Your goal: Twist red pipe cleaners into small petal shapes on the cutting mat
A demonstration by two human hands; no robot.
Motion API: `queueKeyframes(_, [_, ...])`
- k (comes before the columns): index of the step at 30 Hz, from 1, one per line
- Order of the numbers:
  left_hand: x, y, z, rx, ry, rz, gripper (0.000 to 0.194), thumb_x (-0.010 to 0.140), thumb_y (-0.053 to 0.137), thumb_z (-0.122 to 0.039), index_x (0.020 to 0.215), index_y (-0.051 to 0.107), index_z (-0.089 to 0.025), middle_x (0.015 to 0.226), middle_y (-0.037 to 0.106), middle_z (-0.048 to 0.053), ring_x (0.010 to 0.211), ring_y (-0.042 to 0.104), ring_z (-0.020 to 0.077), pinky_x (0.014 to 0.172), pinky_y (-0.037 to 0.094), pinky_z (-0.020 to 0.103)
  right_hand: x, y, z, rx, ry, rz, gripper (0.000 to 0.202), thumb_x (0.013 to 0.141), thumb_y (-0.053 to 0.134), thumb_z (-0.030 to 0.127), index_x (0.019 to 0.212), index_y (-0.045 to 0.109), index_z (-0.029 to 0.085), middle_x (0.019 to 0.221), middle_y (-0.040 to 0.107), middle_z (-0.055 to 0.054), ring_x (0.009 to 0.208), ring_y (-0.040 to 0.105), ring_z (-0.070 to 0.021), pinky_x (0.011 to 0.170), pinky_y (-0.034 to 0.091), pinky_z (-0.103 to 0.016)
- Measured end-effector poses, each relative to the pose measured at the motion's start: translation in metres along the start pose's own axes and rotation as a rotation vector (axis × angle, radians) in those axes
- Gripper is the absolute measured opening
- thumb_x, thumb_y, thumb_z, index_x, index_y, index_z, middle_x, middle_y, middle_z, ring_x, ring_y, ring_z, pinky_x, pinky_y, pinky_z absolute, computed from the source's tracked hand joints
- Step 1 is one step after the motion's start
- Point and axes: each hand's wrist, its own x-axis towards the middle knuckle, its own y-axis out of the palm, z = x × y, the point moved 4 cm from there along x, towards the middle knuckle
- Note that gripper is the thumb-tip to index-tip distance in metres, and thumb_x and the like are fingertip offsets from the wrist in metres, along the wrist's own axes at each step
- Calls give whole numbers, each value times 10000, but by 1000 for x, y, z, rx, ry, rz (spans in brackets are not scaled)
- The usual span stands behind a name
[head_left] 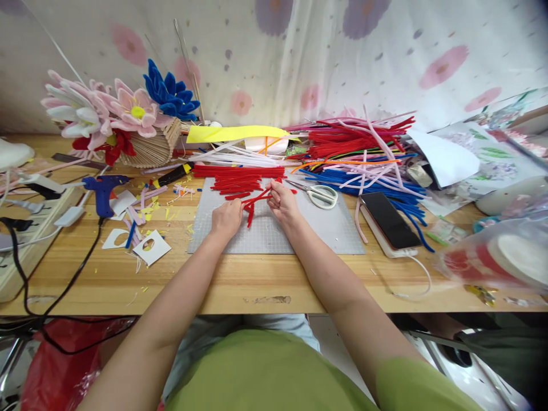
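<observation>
The wooden worktop (214, 285) was the biggest thing, and it ran out on both sides of the hands. Under the hands was a grey mat (338, 234). Far off past the left hand, a bunch of fuzzy flowers (137, 111) looked all done. Just past the hands was a row of loose red sticks (240, 172), lying flat and mostly straight, so there seemed to be plenty left to use. The left hand (226, 218) and the right hand (282, 201) were both closed up, pinching the same few bits of red. To the right of the right hand, the scissors (323, 197) lay with nobody holding them. The smallest thing was the held red piece (250, 214), up over the mat between the hands. Its strands crossed and one end hung down, so the joining looked started but not finished. I could not tell if it was twisted tight.
</observation>
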Motion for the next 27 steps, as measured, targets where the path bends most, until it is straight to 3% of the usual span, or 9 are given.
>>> queueKeyframes(3, [-2, -4, 3, -45, 23, -53, 295, 906, 301, -278, 940, 576, -176, 934, 646, 124, 929, 600, 254, 750, 413, 348, 1, -1, 0, -48, 8, 58, 269, 797, 584, 372, 638, 543, 160, 304, 236, 113, 276, 109, -17, 321, 75, -194])
queueKeyframes(5, [-5, -11, -1, -81, 72, -158, 237, 860, 377, -233, 975, 576, -178, 1010, 632, 120, 1004, 568, 256, 841, 408, 366, 1, -2, 0, -79, 1, 76, 262, 776, 607, 388, 661, 561, 157, 304, 250, 115, 276, 116, -16, 325, 72, -195])
queueKeyframes(8, [-9, -20, -13, -155, 162, -303, 369, 743, 506, -164, 1110, 538, -153, 1171, 584, 126, 1135, 497, 258, 992, 343, 382, 0, 1, -2, -85, 1, 114, 255, 760, 623, 400, 712, 584, 152, 311, 266, 118, 277, 142, -16, 331, 84, -193])
queueKeyframes(10, [-7, -18, -21, -227, 186, -257, 370, 757, 496, -168, 1125, 537, -151, 1159, 603, 115, 1095, 531, 243, 965, 377, 368, -3, 6, -4, -58, 13, 181, 235, 763, 622, 383, 753, 595, 149, 329, 280, 118, 286, 162, -16, 337, 100, -188])
queueKeyframes(14, [-1, -6, -20, -391, 46, -94, 264, 866, 393, -220, 1025, 600, -185, 977, 684, 76, 899, 622, 200, 792, 461, 311, -10, 17, -5, 83, 16, 279, 225, 768, 618, 322, 937, 600, 174, 473, 458, 88, 354, 289, -16, 359, 179, -168])
queueKeyframes(17, [2, -2, -16, -447, 32, -98, 284, 865, 411, -198, 1068, 609, -212, 1004, 691, 53, 893, 631, 183, 793, 462, 292, -11, 22, -12, 109, 84, 321, 279, 768, 621, 308, 1021, 580, 198, 607, 564, 62, 396, 353, -19, 364, 215, -165])
queueKeyframes(20, [2, -3, -13, -460, 49, -112, 296, 842, 454, -189, 1093, 610, -209, 1038, 686, 52, 920, 631, 186, 815, 457, 288, -8, 24, -21, 76, 141, 333, 232, 808, 577, 359, 924, 597, 159, 586, 574, 43, 377, 354, -25, 349, 215, -169])
queueKeyframes(23, [1, -4, -12, -491, 75, -68, 267, 834, 487, -253, 1053, 624, -184, 1016, 688, 68, 910, 629, 195, 790, 455, 285, -3, 19, -23, 86, 140, 262, 269, 862, 499, 388, 805, 586, 140, 522, 547, 38, 359, 350, -28, 344, 228, -164])
queueKeyframes(27, [0, -3, -7, -478, 66, -20, 298, 886, 378, -283, 955, 647, -174, 844, 694, 57, 767, 621, 174, 707, 437, 277, -2, 16, -16, 183, 128, 209, 210, 869, 508, 333, 794, 569, 146, 556, 565, 35, 419, 421, -29, 352, 256, -138])
